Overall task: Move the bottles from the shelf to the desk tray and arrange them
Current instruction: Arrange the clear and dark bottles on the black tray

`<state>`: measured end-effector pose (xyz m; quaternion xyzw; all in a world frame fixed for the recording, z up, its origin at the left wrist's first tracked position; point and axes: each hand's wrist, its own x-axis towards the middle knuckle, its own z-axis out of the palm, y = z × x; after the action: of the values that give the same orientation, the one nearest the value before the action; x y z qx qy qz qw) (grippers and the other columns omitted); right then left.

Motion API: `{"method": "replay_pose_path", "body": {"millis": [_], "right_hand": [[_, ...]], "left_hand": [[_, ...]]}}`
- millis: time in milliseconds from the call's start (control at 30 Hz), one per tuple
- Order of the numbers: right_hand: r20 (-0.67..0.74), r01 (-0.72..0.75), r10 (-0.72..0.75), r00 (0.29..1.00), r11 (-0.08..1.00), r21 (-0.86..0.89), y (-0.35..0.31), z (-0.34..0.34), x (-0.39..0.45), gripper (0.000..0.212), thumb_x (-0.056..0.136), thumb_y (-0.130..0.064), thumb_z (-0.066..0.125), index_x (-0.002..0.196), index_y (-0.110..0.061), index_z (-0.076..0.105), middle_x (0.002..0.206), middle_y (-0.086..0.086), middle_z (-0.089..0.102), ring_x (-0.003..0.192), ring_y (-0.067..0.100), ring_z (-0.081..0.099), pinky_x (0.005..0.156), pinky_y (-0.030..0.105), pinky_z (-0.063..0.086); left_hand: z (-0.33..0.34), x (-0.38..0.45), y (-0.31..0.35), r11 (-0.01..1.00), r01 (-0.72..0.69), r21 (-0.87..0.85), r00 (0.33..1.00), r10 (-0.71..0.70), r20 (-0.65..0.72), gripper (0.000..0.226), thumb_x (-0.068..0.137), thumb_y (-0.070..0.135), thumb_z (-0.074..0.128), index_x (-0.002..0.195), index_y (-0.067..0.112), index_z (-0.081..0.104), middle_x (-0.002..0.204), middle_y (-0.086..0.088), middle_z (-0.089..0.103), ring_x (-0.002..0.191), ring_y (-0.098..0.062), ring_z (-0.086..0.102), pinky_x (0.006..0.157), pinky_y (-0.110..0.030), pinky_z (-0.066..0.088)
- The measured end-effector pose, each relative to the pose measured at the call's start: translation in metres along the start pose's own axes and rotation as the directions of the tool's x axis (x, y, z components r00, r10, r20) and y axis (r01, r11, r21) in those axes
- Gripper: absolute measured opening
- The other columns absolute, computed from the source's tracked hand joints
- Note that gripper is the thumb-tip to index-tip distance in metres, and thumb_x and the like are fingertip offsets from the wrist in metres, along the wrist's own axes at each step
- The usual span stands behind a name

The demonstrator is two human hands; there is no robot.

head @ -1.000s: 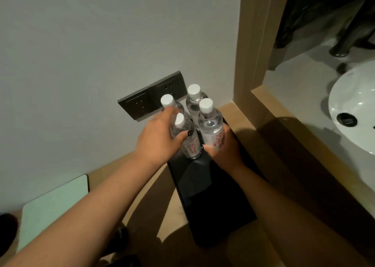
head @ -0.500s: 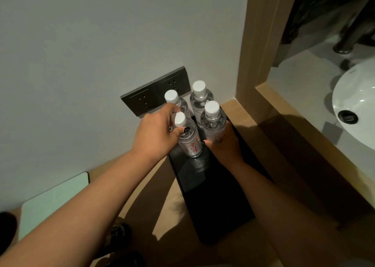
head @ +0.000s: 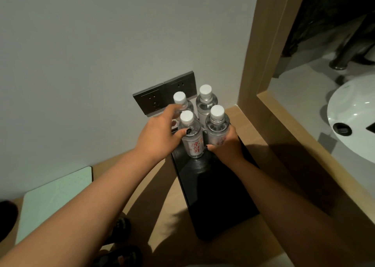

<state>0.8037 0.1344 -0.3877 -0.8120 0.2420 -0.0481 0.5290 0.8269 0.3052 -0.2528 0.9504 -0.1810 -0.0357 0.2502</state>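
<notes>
Four bottles stand upright in a tight square at the far end of the black tray (head: 219, 195), which lies along the desk (head: 261, 128) with its far end near the wall (head: 101, 43). Grouping them there looks deliberate: it leaves the near half of the tray bare. My left hand (head: 160, 136) wraps the front-left bottle (head: 191, 136), thumb across its shoulder and fingers reaching toward the back-left bottle (head: 181, 104). My right hand (head: 227, 145) cups the front-right bottle (head: 218, 126) low on its body, fingers curled around it. I judge I am squaring the front pair against the back-right bottle (head: 206, 102). Behind them, the wall sockets (head: 154, 102) leave little room; a wooden frame (head: 257, 53) closes the right side. A pale green pad (head: 54, 197) lies well apart by the desk's left edge.
</notes>
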Motion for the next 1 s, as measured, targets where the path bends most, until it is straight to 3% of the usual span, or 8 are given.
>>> {"method": "replay_pose_path", "body": {"millis": [233, 367, 467, 600, 700, 867, 933, 1000], "right_hand": [[-0.1, -0.021, 0.021, 0.995, 1.0, 0.002, -0.026, -0.012, -0.039, 0.092, 0.074, -0.002, 0.074, 0.148, -0.01, 0.02, 0.151, 0.012, 0.023, 0.137, 0.03, 0.034, 0.11, 0.03, 0.027], [-0.181, 0.05, -0.055, 0.982, 0.998, -0.035, -0.053, -0.01, -0.078, 0.09, 0.075, -0.003, 0.072, 0.147, -0.008, 0.017, 0.153, 0.012, 0.011, 0.14, 0.025, 0.018, 0.107, 0.017, 0.011], [-0.191, 0.135, -0.137, 0.972, 0.991, -0.022, -0.074, -0.002, -0.11, 0.09, 0.074, -0.006, 0.073, 0.146, -0.013, 0.018, 0.153, 0.005, 0.005, 0.141, 0.024, 0.015, 0.117, 0.032, 0.016], [-0.046, 0.298, -0.3, 0.953, 0.954, -0.034, -0.105, 0.02, -0.163, 0.082, 0.079, -0.005, 0.069, 0.144, -0.016, 0.02, 0.153, 0.0, 0.001, 0.142, 0.017, 0.009, 0.112, 0.027, 0.02], [0.118, 0.414, -0.404, 0.907, 0.907, -0.075, -0.117, 0.042, -0.199, 0.073, 0.082, -0.009, 0.066, 0.141, -0.02, 0.025, 0.152, -0.008, -0.001, 0.143, 0.015, 0.009, 0.115, 0.034, 0.024], [0.481, 0.51, -0.404, 0.778, 0.853, -0.108, -0.126, 0.082, -0.249, 0.058, 0.091, -0.024, 0.058, 0.142, -0.026, 0.03, 0.152, -0.013, 0.01, 0.134, 0.016, 0.035, 0.11, 0.041, 0.038], [0.592, 0.534, -0.364, 0.719, 0.835, -0.135, -0.127, 0.097, -0.262, 0.054, 0.093, -0.027, 0.055, 0.142, -0.027, 0.032, 0.151, -0.013, 0.015, 0.134, 0.008, 0.032, 0.112, 0.032, 0.035], [0.624, 0.522, -0.331, 0.708, 0.84, -0.147, -0.13, 0.108, -0.272, 0.053, 0.094, -0.028, 0.054, 0.143, -0.027, 0.034, 0.151, -0.014, 0.017, 0.13, 0.0, 0.031, 0.108, 0.014, 0.027]], "left_hand": [[-0.051, -0.059, -0.036, 0.981, 0.161, -0.11, 0.983, -0.17, -0.075, 0.044, 0.085, 0.028, 0.068, 0.127, 0.024, 0.054, 0.12, 0.003, 0.064, 0.108, -0.009, 0.06, 0.094, -0.03, 0.05], [-0.085, -0.105, -0.07, 0.945, 0.241, -0.221, 0.953, -0.274, -0.133, 0.031, 0.085, 0.022, 0.069, 0.115, 0.023, 0.062, 0.106, 0.004, 0.068, 0.102, -0.009, 0.063, 0.093, -0.032, 0.05], [-0.101, -0.134, -0.094, 0.912, 0.294, -0.286, 0.925, -0.348, -0.156, 0.026, 0.085, 0.018, 0.069, 0.11, 0.023, 0.064, 0.101, 0.006, 0.069, 0.1, -0.008, 0.063, 0.087, -0.023, 0.045], [-0.106, -0.179, -0.132, 0.877, 0.362, -0.315, 0.893, -0.423, -0.152, 0.026, 0.085, 0.018, 0.068, 0.11, 0.024, 0.064, 0.105, 0.005, 0.069, 0.102, -0.009, 0.062, 0.089, -0.023, 0.043], [-0.097, -0.209, -0.157, 0.869, 0.4, -0.292, 0.89, -0.444, -0.104, 0.03, 0.084, 0.021, 0.069, 0.112, 0.028, 0.063, 0.113, 0.01, 0.064, 0.109, -0.006, 0.056, 0.094, -0.025, 0.04], [-0.074, -0.24, -0.19, 0.868, 0.395, -0.3, 0.907, -0.42, -0.022, 0.035, 0.085, 0.024, 0.067, 0.118, 0.03, 0.061, 0.117, 0.01, 0.059, 0.111, -0.008, 0.052, 0.092, -0.023, 0.037], [-0.063, -0.247, -0.202, 0.872, 0.382, -0.306, 0.911, -0.412, -0.035, 0.038, 0.088, 0.019, 0.063, 0.125, 0.028, 0.056, 0.12, 0.009, 0.057, 0.11, -0.008, 0.05, 0.093, -0.024, 0.038], [-0.054, -0.253, -0.211, 0.857, 0.38, -0.348, 0.906, -0.421, -0.05, 0.042, 0.091, 0.016, 0.06, 0.13, 0.026, 0.05, 0.121, 0.008, 0.056, 0.11, -0.009, 0.05, 0.093, -0.025, 0.04]]}}
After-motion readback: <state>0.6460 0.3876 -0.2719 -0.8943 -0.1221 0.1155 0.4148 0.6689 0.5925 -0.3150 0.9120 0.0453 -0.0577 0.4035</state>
